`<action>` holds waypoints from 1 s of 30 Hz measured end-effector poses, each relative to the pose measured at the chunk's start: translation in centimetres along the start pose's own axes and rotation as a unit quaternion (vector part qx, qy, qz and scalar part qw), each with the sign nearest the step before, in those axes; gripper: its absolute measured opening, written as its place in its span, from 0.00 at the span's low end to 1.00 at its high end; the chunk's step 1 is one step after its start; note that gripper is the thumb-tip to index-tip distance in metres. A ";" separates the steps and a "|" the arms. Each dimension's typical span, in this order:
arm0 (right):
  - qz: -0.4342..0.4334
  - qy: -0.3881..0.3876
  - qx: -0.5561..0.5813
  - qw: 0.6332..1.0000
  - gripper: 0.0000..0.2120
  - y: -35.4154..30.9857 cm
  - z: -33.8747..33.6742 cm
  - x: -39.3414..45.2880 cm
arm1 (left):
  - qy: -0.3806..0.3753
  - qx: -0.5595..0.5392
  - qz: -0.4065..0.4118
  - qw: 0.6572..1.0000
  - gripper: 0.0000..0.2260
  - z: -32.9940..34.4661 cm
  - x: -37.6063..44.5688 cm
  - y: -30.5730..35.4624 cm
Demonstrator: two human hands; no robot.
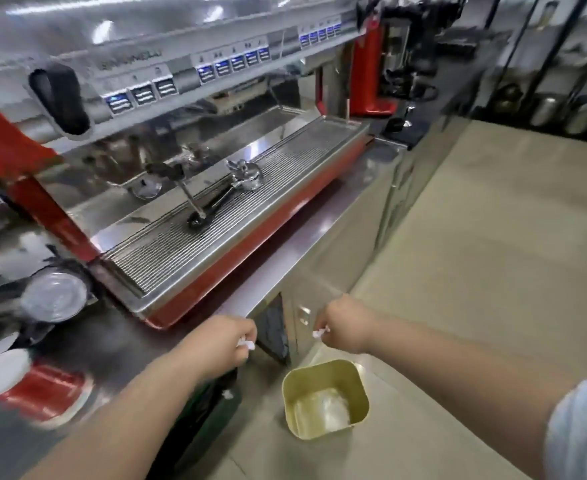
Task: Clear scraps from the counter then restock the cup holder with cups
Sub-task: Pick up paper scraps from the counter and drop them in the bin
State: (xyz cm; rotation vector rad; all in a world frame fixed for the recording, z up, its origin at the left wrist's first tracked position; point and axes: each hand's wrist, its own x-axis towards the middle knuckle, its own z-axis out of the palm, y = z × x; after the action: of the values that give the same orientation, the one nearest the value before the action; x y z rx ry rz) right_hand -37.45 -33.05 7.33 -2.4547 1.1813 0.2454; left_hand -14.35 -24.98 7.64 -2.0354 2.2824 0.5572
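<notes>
Head view: left hand [224, 342] and right hand [342, 325], each fisted around white scraps, above bin [323, 372].

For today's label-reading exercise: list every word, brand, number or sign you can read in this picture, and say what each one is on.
Brand lettering on the coffee machine's steel front panel: blurred, not readable.
Blue-lit button labels on the same panel: too small to read.
Small icons above the buttons: too small to make out.
No other text shows.
</notes>
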 end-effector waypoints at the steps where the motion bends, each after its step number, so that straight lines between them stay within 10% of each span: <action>1: 0.015 -0.003 0.008 1.000 0.12 1.6 0.7 -0.2 | -0.010 -0.005 0.005 1.000 0.07 0.8 1.0 0.9; 13: 0.099 -0.119 0.089 0.984 0.09 12.2 17.1 0.0 | -0.187 -0.064 0.029 0.980 0.03 17.2 11.1 4.0; 30: 0.145 -0.157 0.206 0.955 0.20 16.5 44.8 6.7 | -0.240 -0.205 -0.118 0.942 0.05 47.5 16.8 -0.9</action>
State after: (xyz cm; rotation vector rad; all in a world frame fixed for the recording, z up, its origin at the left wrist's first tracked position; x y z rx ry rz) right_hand -45.37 -27.79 -39.89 -1.8048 1.2937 0.4088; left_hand -25.87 -27.59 -41.31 -1.9843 1.7159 1.4195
